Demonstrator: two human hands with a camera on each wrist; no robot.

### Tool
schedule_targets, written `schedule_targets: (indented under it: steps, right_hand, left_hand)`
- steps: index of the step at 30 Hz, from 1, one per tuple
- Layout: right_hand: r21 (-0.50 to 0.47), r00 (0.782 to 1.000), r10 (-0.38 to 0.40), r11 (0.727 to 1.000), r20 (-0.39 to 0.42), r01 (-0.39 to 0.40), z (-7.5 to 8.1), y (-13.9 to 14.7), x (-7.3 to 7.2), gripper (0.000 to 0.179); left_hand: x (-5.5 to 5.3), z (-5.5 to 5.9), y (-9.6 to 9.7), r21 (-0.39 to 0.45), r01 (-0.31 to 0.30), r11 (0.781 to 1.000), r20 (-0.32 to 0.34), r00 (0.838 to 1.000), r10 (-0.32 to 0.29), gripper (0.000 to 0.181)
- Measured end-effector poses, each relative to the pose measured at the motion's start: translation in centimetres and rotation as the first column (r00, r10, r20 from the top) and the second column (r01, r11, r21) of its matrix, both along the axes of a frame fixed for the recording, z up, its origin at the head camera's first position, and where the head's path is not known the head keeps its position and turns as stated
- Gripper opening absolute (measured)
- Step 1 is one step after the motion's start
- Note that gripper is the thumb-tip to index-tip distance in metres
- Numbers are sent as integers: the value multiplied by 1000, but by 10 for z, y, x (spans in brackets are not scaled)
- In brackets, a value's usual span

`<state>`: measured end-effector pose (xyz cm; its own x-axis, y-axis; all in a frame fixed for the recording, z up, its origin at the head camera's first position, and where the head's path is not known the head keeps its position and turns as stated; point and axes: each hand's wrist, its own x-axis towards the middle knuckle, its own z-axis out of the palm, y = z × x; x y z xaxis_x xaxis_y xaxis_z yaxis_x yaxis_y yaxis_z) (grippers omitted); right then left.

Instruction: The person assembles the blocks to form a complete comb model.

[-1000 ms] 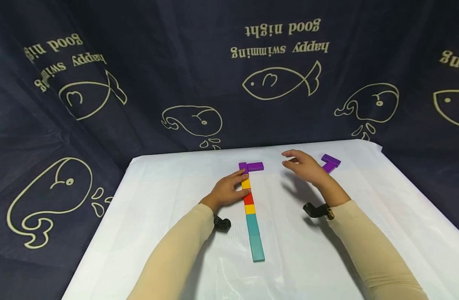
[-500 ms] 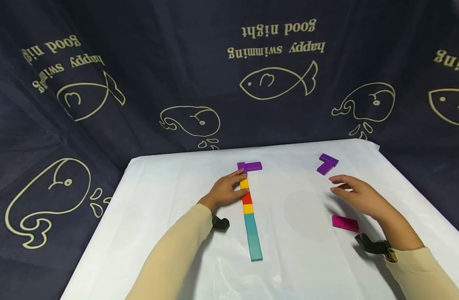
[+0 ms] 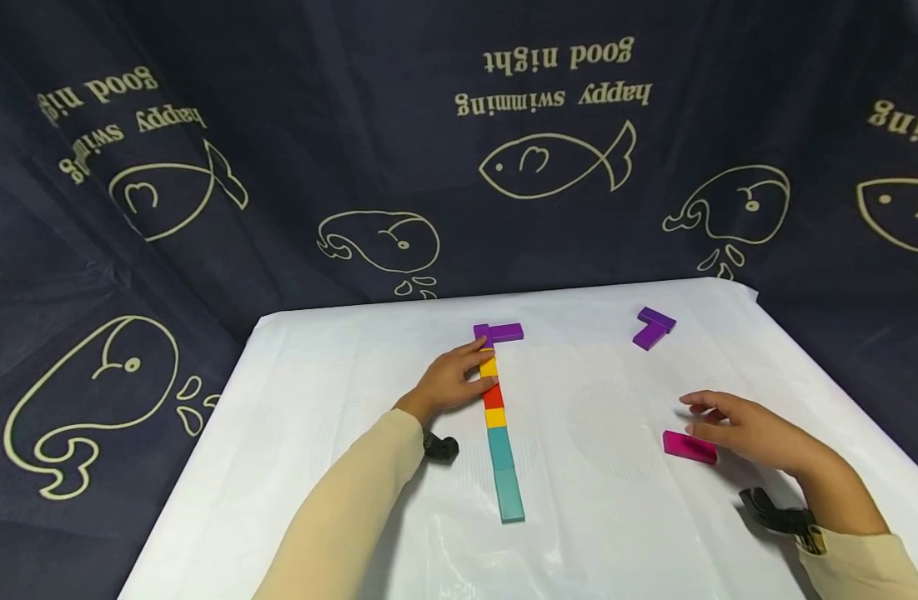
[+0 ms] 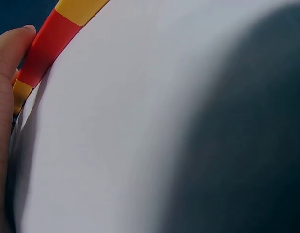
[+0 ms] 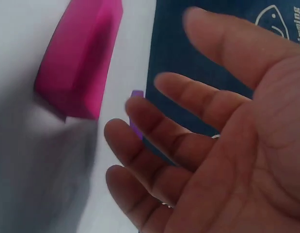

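My left hand (image 3: 447,379) rests on a straight row of flat coloured blocks in the head view, fingertips on the upright purple block (image 3: 483,332) and a yellow block (image 3: 489,367), thumb at the red block (image 3: 494,398). Below these follow a shorter yellow block (image 3: 495,417) and two teal blocks (image 3: 501,448). Another purple block (image 3: 507,332) juts right from the row's far end. In the left wrist view the thumb (image 4: 11,51) lies beside the red block. My right hand (image 3: 759,433), fingers loosely bent and holding nothing, hovers over a magenta block (image 3: 682,446).
Two purple blocks (image 3: 652,329) lie at an angle against each other at the table's far right. A white cloth covers the table (image 3: 594,533). Behind its far edge hangs a dark blue curtain (image 3: 383,167) with fish and whale drawings.
My right hand has moved from the far middle of the table rightward and nearer, to the magenta block, which came into view beneath the arm. The left hand stays on the row.
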<state>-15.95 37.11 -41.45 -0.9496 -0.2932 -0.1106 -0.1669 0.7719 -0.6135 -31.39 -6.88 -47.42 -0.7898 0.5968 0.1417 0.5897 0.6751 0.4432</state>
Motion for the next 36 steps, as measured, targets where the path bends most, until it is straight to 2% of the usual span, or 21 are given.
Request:
schedule_targets:
  steps: [8, 14, 18, 24, 36]
  right_hand:
    - [21, 994, 107, 994, -19, -107, -14, 5, 0, 40]
    - [27, 991, 128, 991, -27, -127, -18, 2, -2, 27]
    - [43, 993, 110, 993, -51, -108, -18, -3, -1, 23]
    - [84, 996, 63, 995, -70, -57, -18, -6, 0, 29]
    - [53, 997, 62, 997, -53, -59, -20, -6, -1, 29]
  left_hand:
    - [1, -1, -1, 13, 3, 1000, 0, 1000, -3, 60]
    - [2, 0, -1, -16, -4, 1000, -5, 1000, 4, 61]
    - [2, 1, -1, -23, -5, 1000, -2, 1000, 5, 61]
    - [2, 1, 0, -17, 7, 1000, -1, 1000, -7, 62]
    - [-1, -2, -1, -13, -20, 1000, 37, 999, 21, 62]
